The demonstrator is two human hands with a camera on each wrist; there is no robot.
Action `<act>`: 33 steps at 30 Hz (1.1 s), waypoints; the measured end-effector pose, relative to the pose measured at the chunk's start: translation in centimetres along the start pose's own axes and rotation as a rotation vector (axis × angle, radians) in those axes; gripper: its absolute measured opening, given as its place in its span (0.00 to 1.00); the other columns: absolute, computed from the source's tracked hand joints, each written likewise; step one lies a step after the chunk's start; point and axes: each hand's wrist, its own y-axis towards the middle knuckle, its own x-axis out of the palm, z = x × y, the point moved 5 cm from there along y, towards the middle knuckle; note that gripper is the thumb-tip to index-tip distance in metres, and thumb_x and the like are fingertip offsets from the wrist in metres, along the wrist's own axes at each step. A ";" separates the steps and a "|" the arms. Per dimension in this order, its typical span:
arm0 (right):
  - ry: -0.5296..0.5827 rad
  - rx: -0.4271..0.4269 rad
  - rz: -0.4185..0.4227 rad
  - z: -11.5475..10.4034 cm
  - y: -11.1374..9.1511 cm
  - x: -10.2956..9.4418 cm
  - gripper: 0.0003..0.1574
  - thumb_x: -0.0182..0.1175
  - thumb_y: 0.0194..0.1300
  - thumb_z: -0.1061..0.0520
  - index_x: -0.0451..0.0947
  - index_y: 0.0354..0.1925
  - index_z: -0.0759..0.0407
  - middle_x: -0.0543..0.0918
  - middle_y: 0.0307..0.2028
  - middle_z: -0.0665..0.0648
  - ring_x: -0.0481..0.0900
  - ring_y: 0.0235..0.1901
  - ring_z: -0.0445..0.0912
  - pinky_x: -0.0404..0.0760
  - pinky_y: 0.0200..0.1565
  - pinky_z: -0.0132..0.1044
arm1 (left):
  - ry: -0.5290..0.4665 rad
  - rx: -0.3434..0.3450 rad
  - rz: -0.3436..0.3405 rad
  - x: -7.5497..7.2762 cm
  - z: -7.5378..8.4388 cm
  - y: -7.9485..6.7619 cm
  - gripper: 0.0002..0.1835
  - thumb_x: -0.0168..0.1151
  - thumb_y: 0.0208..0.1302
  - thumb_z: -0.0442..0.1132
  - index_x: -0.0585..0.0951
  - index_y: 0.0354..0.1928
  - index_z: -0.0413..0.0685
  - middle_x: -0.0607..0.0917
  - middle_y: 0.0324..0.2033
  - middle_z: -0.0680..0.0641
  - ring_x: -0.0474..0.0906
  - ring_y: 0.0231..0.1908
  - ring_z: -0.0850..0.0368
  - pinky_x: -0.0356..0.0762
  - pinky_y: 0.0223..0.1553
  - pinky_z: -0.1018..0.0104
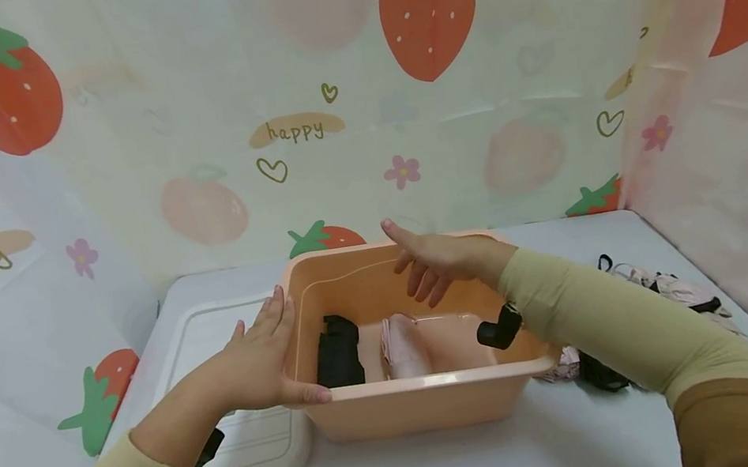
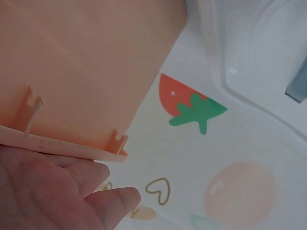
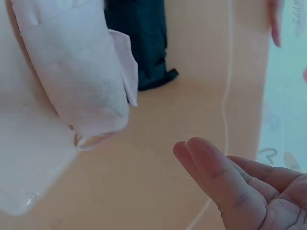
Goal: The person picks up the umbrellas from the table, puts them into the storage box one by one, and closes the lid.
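Observation:
A peach plastic bin (image 1: pixel 413 407) stands at the middle of the table. Inside it, toward the left, lies a black folded bundle (image 1: pixel 338 352), with a pale pink rolled bundle (image 1: pixel 405 347) beside it; both look like cloth. My left hand (image 1: pixel 264 360) rests on the bin's left rim with its fingers extended, and the left wrist view shows fingers along that rim (image 2: pixel 62 148). Over the bin's back right part hovers my right hand (image 1: pixel 445 257), fingers loosely spread and holding nothing. In the right wrist view the pink bundle (image 3: pixel 72 62) lies apart from the fingers (image 3: pixel 211 167).
A white lid (image 1: pixel 245 443) lies left of the bin, partly under my left forearm. Right of the bin, several pink and black cloth items (image 1: pixel 684 292) are piled, partly hidden by my right sleeve. A strawberry-printed sheet (image 1: pixel 337 71) hangs behind the table.

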 end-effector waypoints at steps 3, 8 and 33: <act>0.019 -0.025 0.010 -0.1 -0.4 -0.7 0.67 0.24 0.48 0.13 0.64 0.61 0.64 0.78 0.46 0.66 0.80 0.44 0.56 0.79 0.42 0.48 | 0.001 0.001 -0.001 0.0 0.0 0.0 0.75 0.53 0.30 0.82 0.39 0.69 0.34 0.34 0.69 0.37 0.32 0.69 0.41 0.37 0.61 0.35; 0.079 -0.059 0.030 -0.2 -1.5 -1.8 0.65 0.22 0.51 0.15 0.65 0.59 0.65 0.78 0.47 0.68 0.79 0.45 0.58 0.78 0.43 0.49 | 0.006 -0.001 0.002 0.0 -0.1 0.0 0.75 0.52 0.30 0.83 0.38 0.69 0.35 0.33 0.69 0.37 0.32 0.69 0.42 0.37 0.61 0.35; 0.211 -0.256 0.184 3.9 -11.1 -9.5 0.65 0.13 0.58 0.22 0.58 0.61 0.75 0.74 0.51 0.72 0.73 0.52 0.62 0.75 0.49 0.52 | -0.002 0.009 0.010 0.0 0.1 0.0 0.75 0.52 0.31 0.82 0.38 0.69 0.34 0.34 0.69 0.36 0.33 0.69 0.40 0.38 0.61 0.35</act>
